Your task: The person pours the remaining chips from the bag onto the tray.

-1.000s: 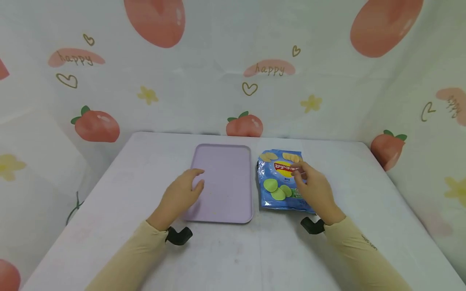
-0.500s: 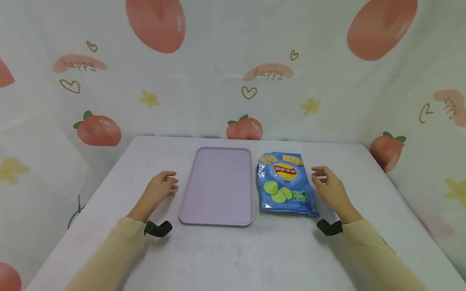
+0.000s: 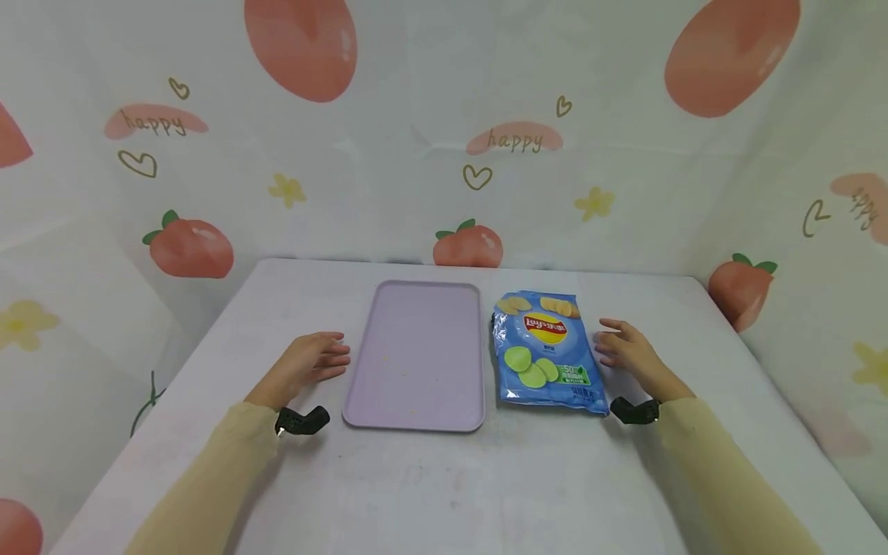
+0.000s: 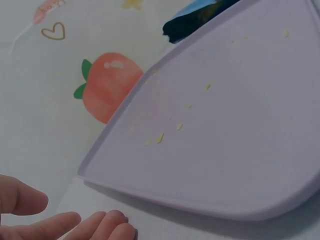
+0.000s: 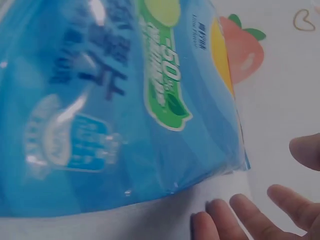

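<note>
A pale purple tray lies flat on the white table, with small yellow crumbs scattered over it. To its right rests a blue Lay's chip bag, front side up. My left hand is just left of the tray, fingers loosely extended and holding nothing; the left wrist view shows its fingertips by the tray's edge. Beside the bag's right edge is my right hand, also holding nothing. In the right wrist view its fingers are spread a little apart from the bag.
A white cloth printed with peaches and flowers hangs behind the table and along its sides. Both wrists wear black devices. A thin dark cord shows at the table's left edge.
My left hand has drawn back from over the tray to its left side. The right hand has moved off the chip bag to its right. Tray and bag stay put.
</note>
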A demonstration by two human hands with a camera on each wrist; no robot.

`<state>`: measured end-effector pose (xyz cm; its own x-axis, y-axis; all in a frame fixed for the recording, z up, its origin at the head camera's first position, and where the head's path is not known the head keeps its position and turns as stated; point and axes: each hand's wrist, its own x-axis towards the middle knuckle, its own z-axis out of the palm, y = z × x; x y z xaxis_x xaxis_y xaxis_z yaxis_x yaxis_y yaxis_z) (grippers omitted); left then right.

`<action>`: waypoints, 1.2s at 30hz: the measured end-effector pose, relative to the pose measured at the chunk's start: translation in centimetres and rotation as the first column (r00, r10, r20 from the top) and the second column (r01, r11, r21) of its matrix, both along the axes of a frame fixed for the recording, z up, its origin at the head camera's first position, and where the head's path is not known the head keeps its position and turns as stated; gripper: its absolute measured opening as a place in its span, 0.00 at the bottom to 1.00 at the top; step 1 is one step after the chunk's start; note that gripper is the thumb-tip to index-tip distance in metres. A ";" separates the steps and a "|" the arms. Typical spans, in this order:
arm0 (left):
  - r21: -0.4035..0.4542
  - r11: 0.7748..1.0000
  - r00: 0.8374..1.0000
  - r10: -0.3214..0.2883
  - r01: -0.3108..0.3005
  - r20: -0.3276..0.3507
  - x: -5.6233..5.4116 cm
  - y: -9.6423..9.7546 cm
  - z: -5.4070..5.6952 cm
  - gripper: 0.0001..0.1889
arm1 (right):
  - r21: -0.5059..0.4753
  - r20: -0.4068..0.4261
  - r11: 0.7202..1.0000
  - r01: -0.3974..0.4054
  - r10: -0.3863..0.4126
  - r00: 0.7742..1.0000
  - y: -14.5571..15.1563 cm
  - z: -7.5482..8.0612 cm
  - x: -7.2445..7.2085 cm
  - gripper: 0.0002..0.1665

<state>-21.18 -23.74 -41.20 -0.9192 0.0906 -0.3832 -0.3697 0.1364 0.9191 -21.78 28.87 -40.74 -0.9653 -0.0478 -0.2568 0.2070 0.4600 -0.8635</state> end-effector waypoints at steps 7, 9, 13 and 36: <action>0.054 0.998 0.999 -0.036 0.034 0.036 -0.4 0.2 -0.1 0.27 | -0.060 0.130 0.997 -0.051 0.058 0.990 1.1 0.0 -1.2 0.41; 0.065 0.997 0.998 -0.041 0.038 0.044 -0.6 0.3 -0.1 0.27 | -0.077 0.151 0.993 -0.085 0.096 0.984 1.4 0.0 -1.5 0.42; 0.044 0.998 0.996 -0.055 0.052 0.069 -1.1 0.4 -0.3 0.26 | -0.096 0.181 0.985 -0.145 0.161 0.970 1.8 0.0 -2.0 0.42; -0.105 0.985 0.988 -0.126 0.135 0.092 -2.2 0.8 -0.8 0.32 | -0.025 0.275 0.990 -0.141 0.143 0.951 0.6 -0.2 -3.1 0.51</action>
<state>-23.37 -22.97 -42.05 -0.8660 0.1600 -0.4737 -0.4180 0.2880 0.8616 -24.88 29.52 -40.93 -0.8400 -0.1810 -0.5115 0.3702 0.4981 -0.7841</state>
